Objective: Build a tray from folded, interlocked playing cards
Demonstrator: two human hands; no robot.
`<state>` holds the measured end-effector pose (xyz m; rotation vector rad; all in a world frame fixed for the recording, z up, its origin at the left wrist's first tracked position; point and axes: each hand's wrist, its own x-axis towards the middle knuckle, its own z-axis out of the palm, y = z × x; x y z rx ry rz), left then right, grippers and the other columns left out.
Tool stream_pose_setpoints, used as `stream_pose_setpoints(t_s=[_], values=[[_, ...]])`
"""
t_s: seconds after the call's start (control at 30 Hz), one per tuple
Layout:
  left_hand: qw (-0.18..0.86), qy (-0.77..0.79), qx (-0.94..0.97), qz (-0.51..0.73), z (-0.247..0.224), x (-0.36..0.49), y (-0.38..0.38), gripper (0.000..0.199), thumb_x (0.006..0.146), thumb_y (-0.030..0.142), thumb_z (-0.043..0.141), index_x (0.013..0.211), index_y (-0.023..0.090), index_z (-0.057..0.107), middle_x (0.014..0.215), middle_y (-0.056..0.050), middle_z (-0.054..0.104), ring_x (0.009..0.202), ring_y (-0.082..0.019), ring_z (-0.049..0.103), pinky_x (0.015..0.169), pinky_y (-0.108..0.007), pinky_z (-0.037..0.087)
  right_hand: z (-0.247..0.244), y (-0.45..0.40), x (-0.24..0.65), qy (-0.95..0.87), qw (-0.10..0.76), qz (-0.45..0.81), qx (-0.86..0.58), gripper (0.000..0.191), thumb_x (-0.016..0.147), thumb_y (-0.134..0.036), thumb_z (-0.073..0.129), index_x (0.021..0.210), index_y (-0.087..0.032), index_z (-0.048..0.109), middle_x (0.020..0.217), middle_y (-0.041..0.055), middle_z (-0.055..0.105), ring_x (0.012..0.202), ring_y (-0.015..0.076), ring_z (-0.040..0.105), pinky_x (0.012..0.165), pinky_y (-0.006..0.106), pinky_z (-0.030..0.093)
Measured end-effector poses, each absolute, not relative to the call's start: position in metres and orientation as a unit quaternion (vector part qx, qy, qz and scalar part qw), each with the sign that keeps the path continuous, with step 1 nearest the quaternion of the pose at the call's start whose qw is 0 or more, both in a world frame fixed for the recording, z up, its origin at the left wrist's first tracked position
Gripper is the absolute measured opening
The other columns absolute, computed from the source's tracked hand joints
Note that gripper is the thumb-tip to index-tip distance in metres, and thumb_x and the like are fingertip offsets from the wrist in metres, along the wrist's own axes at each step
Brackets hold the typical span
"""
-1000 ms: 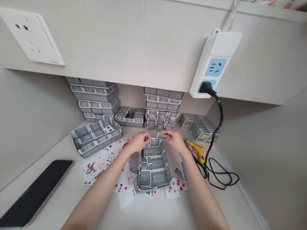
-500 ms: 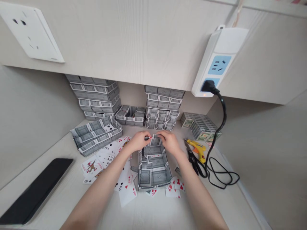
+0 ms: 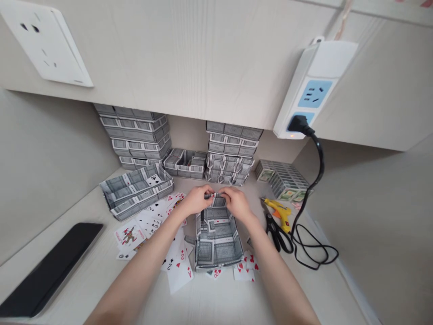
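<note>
A shallow open box (image 3: 219, 241) built from grey-backed playing cards lies lengthwise in front of me. At its far end, my left hand (image 3: 199, 199) is closed in a pinch on a folded playing card (image 3: 216, 196) at the top of the end wall. From the other side my right hand (image 3: 234, 201) pinches the same card, thumb and fingertips together. The fingers cover much of the card. Loose playing cards (image 3: 179, 273) lie face up beside and under the box, to its left and near its front.
Card-built boxes stand stacked at the back left (image 3: 138, 135) and back middle (image 3: 232, 151). Another open card box (image 3: 137, 192) sits at left, near a black flat object (image 3: 50, 271). To the right lie a yellow glue gun (image 3: 279, 213), black scissors (image 3: 278, 234) and a power cord (image 3: 316, 158).
Both hands stay at the box's far end. The fingertips have come slightly closer together and lower on the folded card. The view has shifted a little.
</note>
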<state>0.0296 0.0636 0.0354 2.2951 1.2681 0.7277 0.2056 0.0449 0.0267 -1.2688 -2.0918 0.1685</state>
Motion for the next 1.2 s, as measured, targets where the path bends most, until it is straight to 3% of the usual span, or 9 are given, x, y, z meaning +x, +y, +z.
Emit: stream_pose_setpoints(t_s=[0.17,0.37,0.77,1.2], values=[[0.198,0.435,0.849,0.225,0.037,0.031,0.062,0.027,0.071,0.023,0.052,0.095,0.018,0.064,0.093,-0.004,0.067,0.082,-0.017,0.061,0.074,-0.024,0.043,0.025,0.045,0.204,-0.798,0.348,0.094,-0.483,0.022,0.078,-0.008,0.044,0.085,-0.021,0.062,0.085,0.0031,0.065,0.084,0.0167,0.057,0.077,0.027,0.043],[0.151,0.498,0.835,0.181,0.036,0.040,0.060,0.028,0.071,0.036,0.056,0.092,0.019,0.065,0.085,-0.006,0.069,0.077,-0.020,0.061,0.068,-0.026,0.043,0.023,0.047,0.205,-0.793,0.370,0.122,-0.469,0.025,0.078,-0.007,0.044,0.087,-0.021,0.063,0.088,0.0033,0.065,0.086,0.0163,0.057,0.079,0.028,0.043],[0.136,0.511,0.829,0.180,0.031,0.045,0.060,0.020,0.075,0.031,0.053,0.087,0.020,0.064,0.088,-0.007,0.068,0.083,-0.021,0.061,0.071,-0.026,0.042,0.022,0.050,0.211,-0.789,0.361,0.137,-0.479,0.028,0.075,-0.005,0.048,0.082,-0.022,0.068,0.079,0.0021,0.067,0.079,0.0155,0.060,0.075,0.027,0.045],[0.142,0.519,0.820,0.192,0.030,0.046,0.060,0.023,0.073,0.029,0.055,0.091,0.020,0.065,0.093,-0.008,0.067,0.087,-0.023,0.060,0.076,-0.030,0.042,0.025,0.047,0.207,-0.789,0.341,0.110,-0.499,0.032,0.074,-0.002,0.045,0.083,-0.022,0.068,0.083,0.0032,0.068,0.080,0.0163,0.061,0.075,0.027,0.045]])
